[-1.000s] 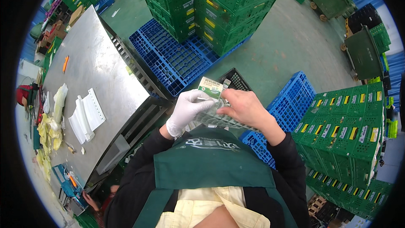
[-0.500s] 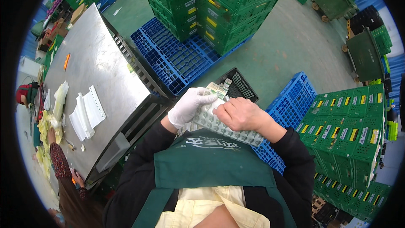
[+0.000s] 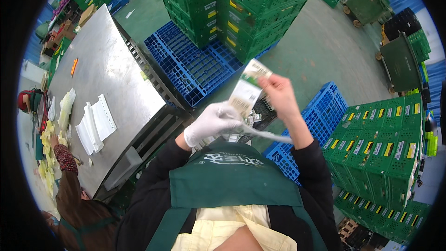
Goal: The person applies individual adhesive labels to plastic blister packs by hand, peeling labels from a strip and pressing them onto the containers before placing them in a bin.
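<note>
A strip of white and green printed labels (image 3: 246, 94) with barcodes slants up and away from me in front of my apron. My left hand (image 3: 211, 123), in a white glove, is closed on its lower end. The bare fingers of my right hand (image 3: 281, 96) pinch the strip near its upper end. A thin pale length of strip (image 3: 265, 135), seen nearly edge-on, runs from the left glove towards my right wrist. Small label-covered pieces (image 3: 251, 119) show below the strip, by a black crate (image 3: 269, 113) that my right hand partly hides.
To the left, a metal table (image 3: 107, 51) holds white sheets (image 3: 96, 125) and an orange tool (image 3: 74, 67). A co-worker's sleeve (image 3: 65, 158) reaches over its near-left side. Green crates (image 3: 260, 14) stand stacked on a blue pallet (image 3: 186, 65) ahead; more crates (image 3: 371, 148) stand right.
My right hand has moved up and right, drawing the label strip upright out of the folded bundle near my apron. The left hand stays close to its place. The co-worker has leaned further in.
</note>
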The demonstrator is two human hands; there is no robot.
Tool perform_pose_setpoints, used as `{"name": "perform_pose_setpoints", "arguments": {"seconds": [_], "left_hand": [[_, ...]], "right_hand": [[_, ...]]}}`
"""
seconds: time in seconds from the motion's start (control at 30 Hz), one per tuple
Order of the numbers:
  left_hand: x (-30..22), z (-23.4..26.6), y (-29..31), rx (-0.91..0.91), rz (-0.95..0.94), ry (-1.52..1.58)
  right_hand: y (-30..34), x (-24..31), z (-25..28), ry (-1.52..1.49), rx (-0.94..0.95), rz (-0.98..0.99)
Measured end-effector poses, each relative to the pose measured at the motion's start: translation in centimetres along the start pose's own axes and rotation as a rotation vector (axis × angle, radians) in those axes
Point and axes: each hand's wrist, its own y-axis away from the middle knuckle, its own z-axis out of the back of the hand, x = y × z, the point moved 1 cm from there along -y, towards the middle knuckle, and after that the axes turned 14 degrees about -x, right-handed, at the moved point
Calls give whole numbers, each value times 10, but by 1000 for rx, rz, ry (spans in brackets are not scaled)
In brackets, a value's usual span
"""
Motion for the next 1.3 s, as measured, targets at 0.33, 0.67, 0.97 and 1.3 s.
{"name": "perform_pose_setpoints", "arguments": {"seconds": [0.33,0.67,0.97,1.3], "left_hand": [[9,-7,12,-143,-240,-34],[1,-2,13,-55,-286,-45],[14,-9,17,-218,-216,-27],[12,-8,20,-70,-197,-54]], "right_hand": [[37,1,-22,522,-49,231],[34,4,-14,51,95,-95],[49,-7,-24,281,6,30],[36,0,-20,127,-46,35]]}}
